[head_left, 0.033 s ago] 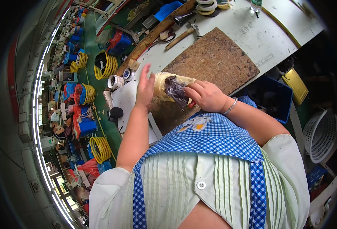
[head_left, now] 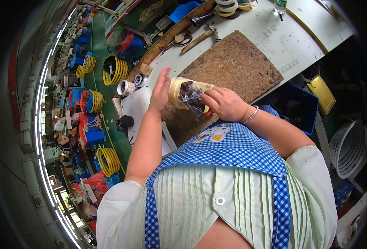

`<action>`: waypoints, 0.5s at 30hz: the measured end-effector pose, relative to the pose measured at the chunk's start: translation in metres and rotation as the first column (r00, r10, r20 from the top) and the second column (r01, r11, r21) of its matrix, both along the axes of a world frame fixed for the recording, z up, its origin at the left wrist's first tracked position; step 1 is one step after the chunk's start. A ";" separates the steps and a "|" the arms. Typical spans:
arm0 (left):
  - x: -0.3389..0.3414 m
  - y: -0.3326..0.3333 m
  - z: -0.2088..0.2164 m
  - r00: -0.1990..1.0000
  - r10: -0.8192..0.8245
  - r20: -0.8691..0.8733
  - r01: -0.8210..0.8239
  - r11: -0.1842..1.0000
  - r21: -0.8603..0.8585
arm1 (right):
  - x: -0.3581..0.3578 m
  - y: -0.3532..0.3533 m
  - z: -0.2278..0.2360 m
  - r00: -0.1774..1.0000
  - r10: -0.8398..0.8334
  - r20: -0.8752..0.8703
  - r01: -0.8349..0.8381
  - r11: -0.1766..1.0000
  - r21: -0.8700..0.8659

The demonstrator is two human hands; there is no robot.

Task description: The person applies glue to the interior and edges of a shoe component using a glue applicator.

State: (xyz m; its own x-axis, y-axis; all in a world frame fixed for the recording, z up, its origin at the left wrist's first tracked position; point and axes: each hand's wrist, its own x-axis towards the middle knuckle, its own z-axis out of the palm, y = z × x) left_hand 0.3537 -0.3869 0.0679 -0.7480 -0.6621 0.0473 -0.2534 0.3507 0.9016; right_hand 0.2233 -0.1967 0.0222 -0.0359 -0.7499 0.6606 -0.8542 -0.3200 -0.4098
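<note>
the right hand (head_left: 225, 103) pinches a dark crumpled piece (head_left: 190, 97) against the pale yellow foot-shaped form (head_left: 179, 89), above the brown cork board (head_left: 241, 66). the left hand (head_left: 160, 89), its fingers flat and pressed together, steadies the form's side.

Two hands show: the left hand (head_left: 160, 92) and the right hand (head_left: 225, 103). One cream shoe form (head_left: 179, 89) and one dark piece of material (head_left: 191, 98) lie between them. The worktop (head_left: 270, 37) carries one brown board (head_left: 233, 68), one hammer (head_left: 198, 39) and two tape rolls (head_left: 127, 87) at its near edge. On the floor stand four yellow baskets (head_left: 117, 70). One blue bin (head_left: 295, 108) and one white basket (head_left: 347, 143) sit at the right.
</note>
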 end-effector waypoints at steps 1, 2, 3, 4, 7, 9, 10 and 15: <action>-0.008 -0.006 -0.003 0.996 -0.086 -0.010 0.086 0.976 0.202 | 0.002 -0.002 0.002 0.998 -0.037 -0.047 0.036 0.999 -0.030; -0.015 -0.008 -0.005 0.983 -0.179 -0.039 0.180 0.901 0.395 | 0.001 -0.003 0.003 0.992 -0.086 -0.091 0.080 0.995 -0.061; -0.017 -0.006 -0.005 0.994 -0.103 -0.042 0.109 0.824 0.556 | 0.000 -0.005 0.004 0.992 -0.083 -0.098 0.078 0.995 -0.061; -0.018 -0.006 -0.007 0.994 -0.101 -0.049 0.111 0.824 0.556 | 0.001 -0.006 0.005 0.981 -0.122 -0.148 0.107 0.989 -0.102; -0.022 -0.009 -0.015 0.997 -0.025 0.068 -0.004 0.917 0.399 | 0.002 -0.012 0.004 0.949 -0.204 -0.240 0.166 0.972 -0.168; -0.027 -0.012 -0.013 0.992 -0.057 0.109 0.011 0.924 0.381 | 0.003 -0.015 0.000 0.927 -0.249 -0.279 0.199 0.960 -0.197; -0.026 -0.012 -0.014 0.992 -0.063 0.107 0.018 0.924 0.383 | 0.004 -0.015 -0.001 0.930 -0.240 -0.278 0.202 0.967 -0.158; -0.023 -0.016 -0.018 0.986 -0.143 0.090 0.106 0.938 0.331 | -0.002 -0.026 0.020 0.959 -0.206 -0.196 0.200 0.979 -0.050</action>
State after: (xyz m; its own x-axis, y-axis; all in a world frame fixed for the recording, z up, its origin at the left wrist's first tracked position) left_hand 0.3303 -0.4033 0.0502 -0.8133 -0.5290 -0.2423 -0.3318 0.0796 0.9400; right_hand 0.2215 -0.2226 0.0421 -0.0509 -0.7210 0.6911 -0.9658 -0.1407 -0.2178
